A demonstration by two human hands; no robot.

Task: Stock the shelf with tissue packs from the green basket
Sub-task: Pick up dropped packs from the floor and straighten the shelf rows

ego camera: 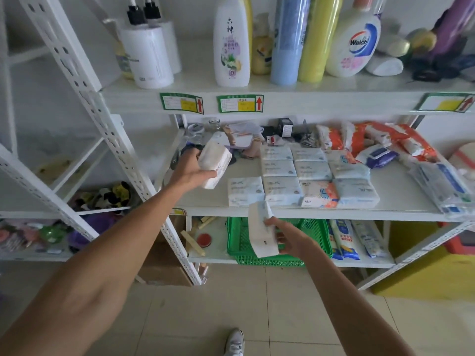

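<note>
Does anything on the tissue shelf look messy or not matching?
Yes. One orange-patterned pack sits in the front row among pale blue tissue packs, so it doesn't match. Behind them, orange packs lie heaped and tilted, not in rows.

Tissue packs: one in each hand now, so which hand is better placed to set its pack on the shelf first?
Left, probably. The left hand already holds its tissue pack over the middle shelf, beside the stocked rows. The right hand grips its pack lower, in front of the green basket.
</note>
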